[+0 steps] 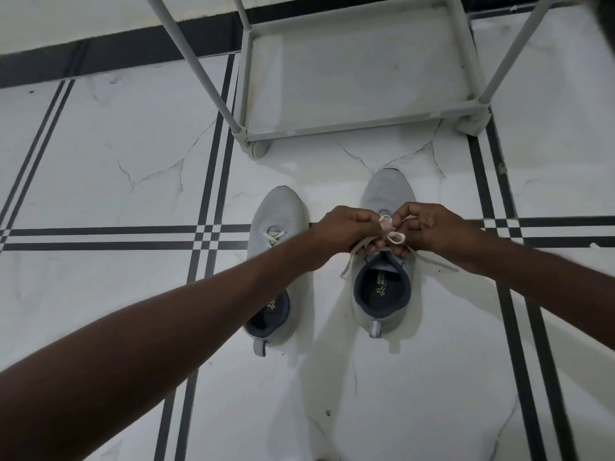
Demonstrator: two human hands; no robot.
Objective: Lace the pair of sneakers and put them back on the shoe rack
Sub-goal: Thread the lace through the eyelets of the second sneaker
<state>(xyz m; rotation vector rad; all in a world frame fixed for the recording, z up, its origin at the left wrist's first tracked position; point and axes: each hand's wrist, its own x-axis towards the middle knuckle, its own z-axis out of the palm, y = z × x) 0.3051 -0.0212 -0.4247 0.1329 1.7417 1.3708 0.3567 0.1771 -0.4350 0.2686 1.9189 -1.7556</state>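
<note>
Risk: my left hand (pixel 346 229) and right hand (pixel 429 227), both pinched shut on the lace (pixel 394 237) loops over the right sneaker (pixel 386 294) (knot unfinished), could slip and the bow would fall apart.

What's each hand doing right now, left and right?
Left hand: closed, pinching the lace of the right-side sneaker.
Right hand: closed, pinching the same lace over that sneaker.
</note>
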